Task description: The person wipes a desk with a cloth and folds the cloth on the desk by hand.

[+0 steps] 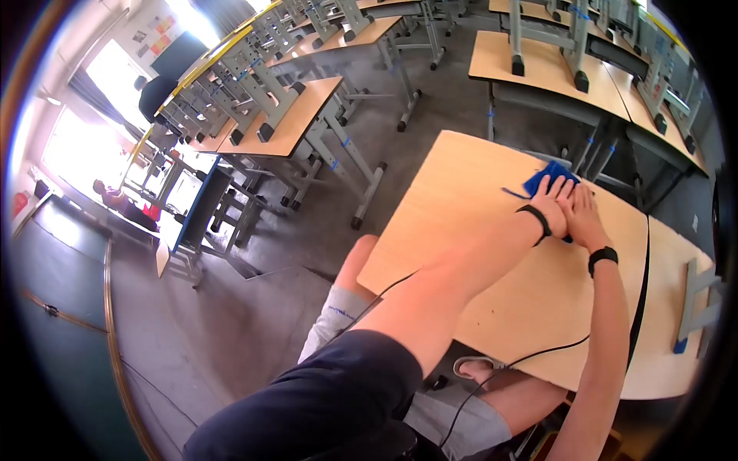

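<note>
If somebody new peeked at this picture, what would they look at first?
Probably the bright blue cloth, near the far edge of the light wooden desk, with the person's left hand and right hand close together on it. Next might come the grey frames with black feet, standing on other desks farther back. The glaring windows at the upper left catch the eye too.
</note>
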`<move>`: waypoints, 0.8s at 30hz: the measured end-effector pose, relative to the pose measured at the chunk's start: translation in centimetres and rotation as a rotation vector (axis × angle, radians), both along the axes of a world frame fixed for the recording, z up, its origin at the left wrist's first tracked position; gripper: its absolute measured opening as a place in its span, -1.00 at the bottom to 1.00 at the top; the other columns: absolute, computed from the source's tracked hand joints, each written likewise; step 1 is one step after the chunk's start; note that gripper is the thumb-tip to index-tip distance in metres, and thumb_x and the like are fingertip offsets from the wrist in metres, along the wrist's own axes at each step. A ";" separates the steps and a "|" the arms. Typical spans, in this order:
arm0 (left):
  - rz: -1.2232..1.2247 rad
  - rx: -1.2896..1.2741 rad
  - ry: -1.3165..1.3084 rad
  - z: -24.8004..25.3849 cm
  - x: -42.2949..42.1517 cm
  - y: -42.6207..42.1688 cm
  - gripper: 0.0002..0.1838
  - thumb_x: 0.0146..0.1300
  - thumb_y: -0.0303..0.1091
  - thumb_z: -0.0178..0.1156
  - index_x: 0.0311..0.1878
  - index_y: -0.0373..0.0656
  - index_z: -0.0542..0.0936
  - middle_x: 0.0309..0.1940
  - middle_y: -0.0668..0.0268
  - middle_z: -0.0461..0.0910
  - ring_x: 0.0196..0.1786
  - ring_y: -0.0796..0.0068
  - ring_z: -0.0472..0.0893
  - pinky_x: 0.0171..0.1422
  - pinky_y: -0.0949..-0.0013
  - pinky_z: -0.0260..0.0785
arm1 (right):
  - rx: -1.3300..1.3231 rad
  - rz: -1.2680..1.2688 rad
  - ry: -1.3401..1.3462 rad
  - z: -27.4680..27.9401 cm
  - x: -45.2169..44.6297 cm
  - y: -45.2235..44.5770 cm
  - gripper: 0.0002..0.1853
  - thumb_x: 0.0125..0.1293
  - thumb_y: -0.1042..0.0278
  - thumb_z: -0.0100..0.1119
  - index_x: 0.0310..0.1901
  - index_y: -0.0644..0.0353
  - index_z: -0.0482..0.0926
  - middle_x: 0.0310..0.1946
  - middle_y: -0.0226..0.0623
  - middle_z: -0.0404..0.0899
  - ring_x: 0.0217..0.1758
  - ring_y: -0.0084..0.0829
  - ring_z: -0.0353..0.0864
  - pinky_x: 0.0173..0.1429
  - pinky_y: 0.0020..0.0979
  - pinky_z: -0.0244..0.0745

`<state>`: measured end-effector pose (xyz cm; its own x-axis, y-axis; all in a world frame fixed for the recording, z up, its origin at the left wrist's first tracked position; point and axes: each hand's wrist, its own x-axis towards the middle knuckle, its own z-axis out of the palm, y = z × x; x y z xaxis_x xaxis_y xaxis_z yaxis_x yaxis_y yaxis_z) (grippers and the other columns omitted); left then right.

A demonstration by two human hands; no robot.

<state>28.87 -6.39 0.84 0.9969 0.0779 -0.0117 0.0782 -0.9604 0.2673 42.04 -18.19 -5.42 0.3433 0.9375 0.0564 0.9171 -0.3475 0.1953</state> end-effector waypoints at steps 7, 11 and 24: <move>-0.236 -0.065 -0.109 -1.2 4.0 -13.2 -0.13 0.25 -0.04 0.09 0.60 -0.14 0.12 0.62 0.07 0.05 0.67 0.04 -0.06 0.66 -0.22 -0.44 | 0.251 -0.257 0.023 -5.9 4.8 -17.7 -0.53 0.59 0.15 -0.10 0.46 -0.03 0.25 0.52 0.19 0.06 0.61 0.26 -0.03 0.61 0.11 0.00; -0.344 -0.027 -0.099 -1.7 2.3 -16.7 -0.07 0.22 0.04 0.16 0.61 -0.12 0.12 0.63 0.11 0.03 0.69 0.09 -0.10 0.66 -0.19 -0.46 | 0.143 -0.136 -0.244 -5.1 0.9 -23.1 -0.46 0.47 0.36 -0.01 0.45 0.04 0.21 0.47 0.41 0.04 0.55 0.42 0.02 0.60 0.16 0.02; -0.571 -0.153 -0.142 -2.3 -17.8 -13.0 -0.17 0.22 -0.15 0.04 0.56 -0.26 0.18 0.60 -0.01 0.08 0.66 0.02 -0.01 0.68 -0.16 -0.34 | 0.153 -0.580 0.288 1.0 -25.9 -19.1 -0.11 0.55 -0.12 -0.08 0.47 0.65 -0.05 0.52 0.48 -0.13 0.62 0.36 -0.21 0.66 0.10 -0.29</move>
